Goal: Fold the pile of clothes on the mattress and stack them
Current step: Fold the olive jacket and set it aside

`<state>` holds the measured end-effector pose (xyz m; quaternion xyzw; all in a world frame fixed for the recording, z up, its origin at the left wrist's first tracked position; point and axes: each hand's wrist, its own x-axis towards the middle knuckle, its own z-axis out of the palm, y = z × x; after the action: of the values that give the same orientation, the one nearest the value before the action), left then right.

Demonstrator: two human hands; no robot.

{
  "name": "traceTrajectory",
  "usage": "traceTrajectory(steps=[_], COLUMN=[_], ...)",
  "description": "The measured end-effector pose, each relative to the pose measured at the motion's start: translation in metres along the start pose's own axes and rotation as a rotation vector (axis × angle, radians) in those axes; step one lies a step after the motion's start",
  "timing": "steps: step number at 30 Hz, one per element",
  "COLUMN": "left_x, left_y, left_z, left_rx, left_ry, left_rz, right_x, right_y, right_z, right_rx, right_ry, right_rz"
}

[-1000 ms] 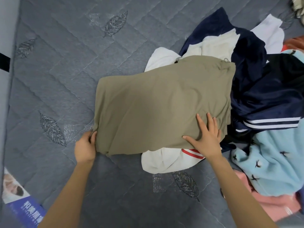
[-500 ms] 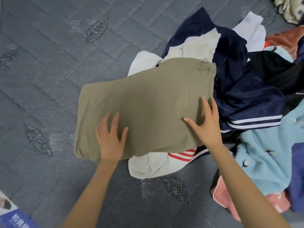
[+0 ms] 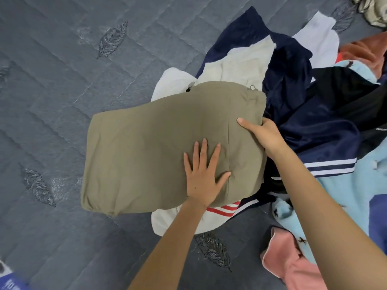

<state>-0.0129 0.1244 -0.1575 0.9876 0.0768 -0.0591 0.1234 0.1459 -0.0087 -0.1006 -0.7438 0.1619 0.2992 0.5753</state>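
A folded olive-green garment (image 3: 150, 147) lies on the grey quilted mattress (image 3: 62, 80), its right part resting on a white garment with red stripes (image 3: 180, 220). My left hand (image 3: 204, 176) presses flat on the olive garment's lower right area, fingers spread. At the garment's right edge my right hand (image 3: 263, 135) grips the cloth, thumb on top and fingers tucked under. To the right lies the unfolded pile: a navy garment with white stripes (image 3: 310, 130), a cream one (image 3: 240, 68), a light blue fleece (image 3: 351, 195) and a pink piece (image 3: 293, 262).
Bare mattress stretches to the left and below the olive garment. A beige cloth (image 3: 372, 9) sits at the top right corner, an orange piece (image 3: 368, 51) below it. A blue printed item (image 3: 10, 283) shows at the bottom left corner.
My left hand left the garment's bottom left corner and slid right across it, now pressing flat near the right end. My right hand shifted from lying flat to gripping the right edge.
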Motion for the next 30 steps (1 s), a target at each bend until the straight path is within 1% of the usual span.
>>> traceTrajectory(steps=[1,3,5,7,9,11,13,15,17,19,21,23,26,29,30], left_x=[0.002,0.003,0.002,-0.003,-0.014,-0.026,-0.034,-0.031,-0.019,-0.009,-0.006,-0.008,-0.008,-0.008,-0.007], left_y=[0.0,0.001,0.009,0.017,0.025,0.03,0.035,0.036,0.034,0.031,0.028,0.023,0.012,0.003,0.001], left_z=[0.001,-0.004,-0.017,-0.032,-0.038,-0.027,-0.009,0.005,0.013,0.014,0.011,0.003,-0.017,-0.04,-0.045], left_rx=[0.006,-0.051,-0.193,-0.325,-0.365,-0.239,-0.071,0.052,0.083,0.031,-0.08,-0.284,-0.682,-1.162,-1.268], left_ry=[-0.018,-0.023,0.007,0.056,0.085,0.067,0.0,-0.056,-0.014,0.056,0.103,0.132,0.113,0.065,0.059], left_rz=[-0.008,-0.03,-0.069,-0.095,-0.04,0.083,0.148,0.126,0.067,0.064,0.097,0.078,-0.063,-0.204,-0.219], right_x=[0.0,-0.002,-0.005,-0.008,-0.009,-0.007,-0.002,0.004,0.008,0.009,0.007,0.0,-0.019,-0.037,-0.043], right_y=[0.001,0.002,-0.002,-0.008,-0.018,-0.028,-0.033,-0.032,-0.03,-0.028,-0.027,-0.024,-0.017,-0.015,-0.016], right_z=[-0.001,-0.002,0.0,0.002,0.007,0.013,0.019,0.021,0.018,0.012,0.004,-0.003,-0.005,-0.002,0.0], right_rx=[-0.016,-0.079,-0.133,-0.17,-0.154,-0.105,-0.086,-0.083,-0.09,-0.113,-0.142,-0.148,-0.195,-0.346,-0.382], right_ry=[-0.006,0.04,0.123,0.194,0.192,0.143,0.114,0.129,0.154,0.177,0.22,0.259,0.277,0.219,0.197], right_rz=[-0.029,-0.142,-0.261,-0.337,-0.37,-0.344,-0.3,-0.27,-0.263,-0.259,-0.25,-0.223,-0.095,0.036,0.084])
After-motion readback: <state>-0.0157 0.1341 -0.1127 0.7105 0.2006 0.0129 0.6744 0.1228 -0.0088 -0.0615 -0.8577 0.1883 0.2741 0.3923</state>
